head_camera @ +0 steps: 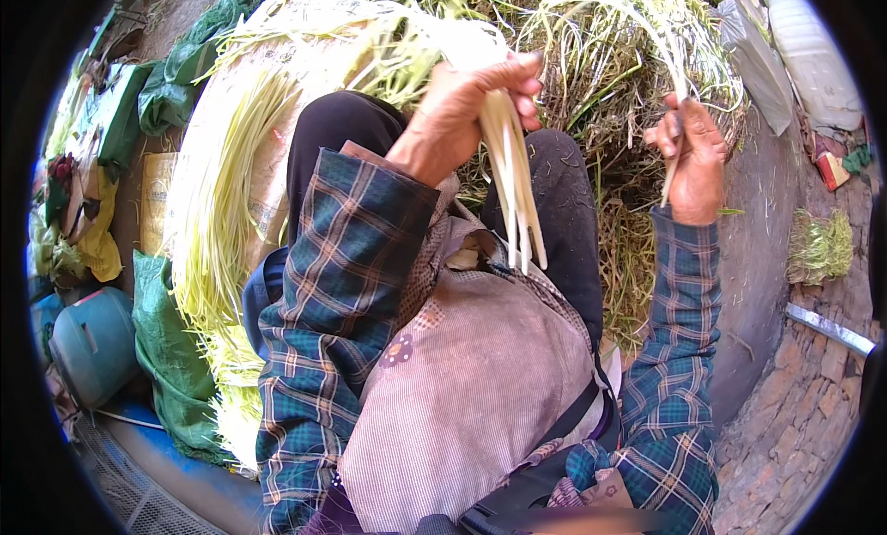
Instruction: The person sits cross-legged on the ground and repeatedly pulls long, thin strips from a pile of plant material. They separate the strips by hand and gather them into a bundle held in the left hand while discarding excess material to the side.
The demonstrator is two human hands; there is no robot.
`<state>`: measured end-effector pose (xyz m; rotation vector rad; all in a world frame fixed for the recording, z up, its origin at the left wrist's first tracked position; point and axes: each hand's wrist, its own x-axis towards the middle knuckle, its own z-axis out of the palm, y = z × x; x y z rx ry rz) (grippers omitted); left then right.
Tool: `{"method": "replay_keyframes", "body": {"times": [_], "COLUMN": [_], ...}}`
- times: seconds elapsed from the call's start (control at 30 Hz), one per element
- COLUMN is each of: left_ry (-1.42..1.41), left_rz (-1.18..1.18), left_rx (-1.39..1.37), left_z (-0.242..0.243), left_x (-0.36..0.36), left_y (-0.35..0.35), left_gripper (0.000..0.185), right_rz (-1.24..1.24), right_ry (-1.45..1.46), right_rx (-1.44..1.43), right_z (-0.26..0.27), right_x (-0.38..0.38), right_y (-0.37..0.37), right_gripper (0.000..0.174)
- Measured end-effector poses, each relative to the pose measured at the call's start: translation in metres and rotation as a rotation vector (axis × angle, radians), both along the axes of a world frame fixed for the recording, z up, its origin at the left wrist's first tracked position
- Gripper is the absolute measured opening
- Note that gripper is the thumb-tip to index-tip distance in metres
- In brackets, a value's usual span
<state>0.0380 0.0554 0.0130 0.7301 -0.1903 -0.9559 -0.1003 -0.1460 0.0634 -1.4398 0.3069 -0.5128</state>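
My left hand [461,116] is closed around a bunch of long, pale chive-like stalks [514,188]. Their whitish lower ends hang over my lap, and the upper parts blur into glare beyond my fingers. Off to the right, my right hand [693,157] pinches a thin stalk or small cluster of stalks [673,71] that arches up and back to the left. Below and beyond both hands lies a large tangled heap of similar stalks and dry, brownish leaves [589,84]. To the left, more pale yellow-green stalks [232,168] are laid in a row on a printed woven sack [277,112].
Green woven sacks [166,355] and a teal plastic container [97,348] stand at the left. At the right are a large whitish plastic container [814,50], a small clump of greens [820,247] and a metal bar [831,329] on rough, cracked ground.
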Motion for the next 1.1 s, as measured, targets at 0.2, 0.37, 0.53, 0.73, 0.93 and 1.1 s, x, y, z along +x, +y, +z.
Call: {"method": "replay_keyframes", "body": {"times": [0.2,0.37,0.53,0.73,0.93,1.1], "left_ry": [0.027,0.061,0.128,0.165,0.145,0.154], "left_rz": [-0.094,-0.047,0.096,0.114,0.096,0.104], "left_rx": [-0.063,-0.051,-0.029,0.014,0.109,0.098], "left_z": [0.002,0.010,0.016,0.016,0.022,0.025], "left_x": [-0.018,-0.015,-0.012,-0.010,-0.009,-0.009], "left_y": [-0.011,-0.007,-0.006,-0.008,-0.008,-0.005], "left_gripper": [0.040,0.038,0.043,0.030,0.039,0.039], "right_rz": [0.168,0.314,-0.001,-0.110,-0.276,-0.337], "right_ry": [0.256,0.103,0.355,0.958,0.804,0.624], "right_rx": [-0.147,-0.516,-0.880,-1.252,-1.399,-0.835], "right_z": [-0.018,-0.041,-0.091,-0.157,-0.191,-0.147], "right_x": [-0.016,-0.021,0.022,0.062,0.064,0.050], "right_y": [0.072,0.063,-0.021,-0.061,-0.055,-0.079], "right_gripper": [0.018,0.022,0.017,0.060,0.069,0.045]}}
